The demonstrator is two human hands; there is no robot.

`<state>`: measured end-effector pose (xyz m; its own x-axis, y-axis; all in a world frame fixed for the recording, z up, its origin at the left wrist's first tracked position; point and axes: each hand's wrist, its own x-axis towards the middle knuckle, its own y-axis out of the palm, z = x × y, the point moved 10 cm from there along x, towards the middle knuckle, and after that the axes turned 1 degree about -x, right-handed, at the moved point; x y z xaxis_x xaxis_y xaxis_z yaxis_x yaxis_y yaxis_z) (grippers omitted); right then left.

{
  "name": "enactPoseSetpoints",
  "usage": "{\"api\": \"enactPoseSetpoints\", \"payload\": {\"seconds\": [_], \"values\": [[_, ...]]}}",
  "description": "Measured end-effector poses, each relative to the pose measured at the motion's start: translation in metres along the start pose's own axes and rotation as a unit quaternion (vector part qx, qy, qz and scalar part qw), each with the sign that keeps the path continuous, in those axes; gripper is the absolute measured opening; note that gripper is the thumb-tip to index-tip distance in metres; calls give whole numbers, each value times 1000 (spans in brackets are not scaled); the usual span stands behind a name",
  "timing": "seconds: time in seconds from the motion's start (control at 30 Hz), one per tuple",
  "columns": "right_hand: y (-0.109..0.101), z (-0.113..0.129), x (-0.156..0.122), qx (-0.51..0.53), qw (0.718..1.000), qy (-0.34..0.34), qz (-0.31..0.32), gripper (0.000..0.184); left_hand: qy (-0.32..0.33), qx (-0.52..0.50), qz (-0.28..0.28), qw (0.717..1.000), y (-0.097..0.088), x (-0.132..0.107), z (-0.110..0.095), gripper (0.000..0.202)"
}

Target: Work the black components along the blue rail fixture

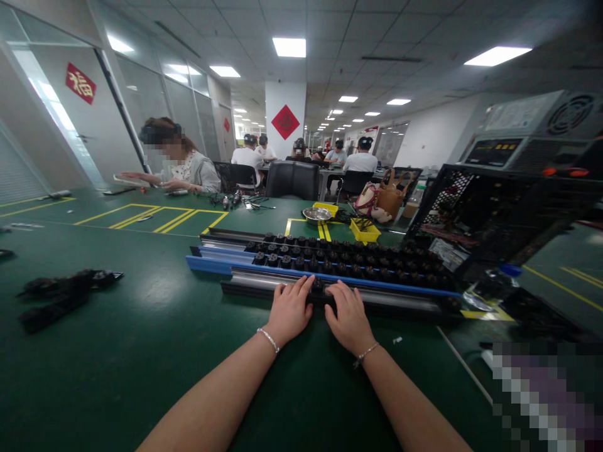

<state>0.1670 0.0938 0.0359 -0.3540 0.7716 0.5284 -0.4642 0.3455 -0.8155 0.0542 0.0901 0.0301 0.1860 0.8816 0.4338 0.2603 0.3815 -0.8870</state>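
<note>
A black rail with a silvery inner channel (257, 280) lies crosswise on the green table in front of me. Between my hands, a small black socket module (319, 286) sits in that channel. My left hand (291, 307) bends over the rail, its fingertips at the module's left side and its thumb on the near side. From the right, my right hand (347, 314) holds the module's other side in the same way. Just behind are blue-edged rails (211, 263) carrying rows of black round-faced socket modules (285, 260). The fingers partly cover the module.
Black parts (70, 292) lie at the left. Behind the rails stand a metal bowl (317, 215) and a yellow tray (365, 231). An open black computer case (509, 213) and a clear plastic bottle (492, 289) are at the right. Another person (188, 163) sits across the table.
</note>
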Motion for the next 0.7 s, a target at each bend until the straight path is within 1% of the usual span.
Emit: {"api": "enactPoseSetpoints", "payload": {"seconds": [0.07,0.13,0.23,0.4,0.57,0.7], "values": [[4,-4,0,-16,1000,5,7,39,-4,-1,6,1000,0,0,0,62],[8,-4,-1,-27,999,-4,24,41,-7,-1,8,1000,0,0,0,62],[12,0,-2,-44,998,-17,38,41,-6,-2,8,1000,0,0,0,61],[14,0,-2,-70,996,-15,55,42,-5,-11,7,1000,-1,0,0,63],[16,0,-2,-86,994,-14,68,42,20,-4,2,1000,2,-2,-9,64],[16,0,-3,-98,993,-13,70,44,9,12,1,1000,8,-4,-12,66]]}}
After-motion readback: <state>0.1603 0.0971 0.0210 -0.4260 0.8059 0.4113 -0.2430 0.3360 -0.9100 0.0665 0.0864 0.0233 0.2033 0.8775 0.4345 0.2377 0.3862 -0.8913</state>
